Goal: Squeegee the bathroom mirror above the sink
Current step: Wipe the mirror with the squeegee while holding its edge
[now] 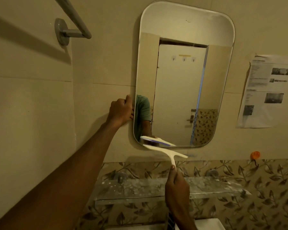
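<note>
A tall mirror [181, 80] with rounded corners hangs on the beige tiled wall. My left hand [121, 110] grips its left edge about two thirds of the way down. My right hand [175, 181] holds the handle of a white squeegee [166, 151] from below. The squeegee's blade lies tilted across the mirror's bottom left edge, its left end higher, and its reflection shows in the glass just above. The sink [206, 224] shows only as a white rim at the bottom of the view.
A spotted glass shelf [206, 186] juts out under the mirror, right behind my right hand. A metal towel bar [73, 19] is mounted at the upper left. A printed paper sheet [266, 90] is stuck on the wall at right, with an orange hook [255, 155] below it.
</note>
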The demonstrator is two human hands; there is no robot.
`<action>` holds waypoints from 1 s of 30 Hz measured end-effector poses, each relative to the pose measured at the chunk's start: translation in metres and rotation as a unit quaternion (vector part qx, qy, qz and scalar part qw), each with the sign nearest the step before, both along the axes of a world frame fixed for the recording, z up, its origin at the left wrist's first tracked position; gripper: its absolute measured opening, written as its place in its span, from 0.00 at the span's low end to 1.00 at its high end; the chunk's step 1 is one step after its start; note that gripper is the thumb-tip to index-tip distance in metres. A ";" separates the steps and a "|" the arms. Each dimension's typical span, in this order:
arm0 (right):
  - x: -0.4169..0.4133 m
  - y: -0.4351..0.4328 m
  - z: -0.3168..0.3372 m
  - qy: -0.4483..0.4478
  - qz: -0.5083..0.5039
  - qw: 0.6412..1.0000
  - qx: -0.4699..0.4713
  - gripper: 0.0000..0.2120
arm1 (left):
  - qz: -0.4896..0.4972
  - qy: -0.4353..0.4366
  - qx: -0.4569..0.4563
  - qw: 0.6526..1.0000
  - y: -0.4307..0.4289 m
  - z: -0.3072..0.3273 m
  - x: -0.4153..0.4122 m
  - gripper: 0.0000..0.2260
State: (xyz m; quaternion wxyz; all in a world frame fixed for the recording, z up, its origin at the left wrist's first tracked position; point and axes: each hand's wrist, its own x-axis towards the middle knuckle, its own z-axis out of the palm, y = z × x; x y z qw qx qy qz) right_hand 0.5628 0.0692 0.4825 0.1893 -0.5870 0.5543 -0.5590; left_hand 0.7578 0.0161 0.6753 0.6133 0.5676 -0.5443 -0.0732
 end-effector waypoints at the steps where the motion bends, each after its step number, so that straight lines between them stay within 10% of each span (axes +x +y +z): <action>1: -0.001 -0.001 0.007 -0.019 0.001 1.000 -0.012 0.22 | 0.005 -0.015 0.002 1.000 0.000 0.003 0.001 0.26; 12: 0.002 -0.020 0.052 -0.067 -0.022 0.994 -0.084 0.21 | 0.067 -0.041 -0.204 0.976 -0.002 0.083 -0.020 0.15; 30: -0.037 -0.062 0.234 0.223 0.027 0.940 -0.255 0.16 | 0.078 -0.046 -0.120 0.989 -0.003 0.103 -0.024 0.26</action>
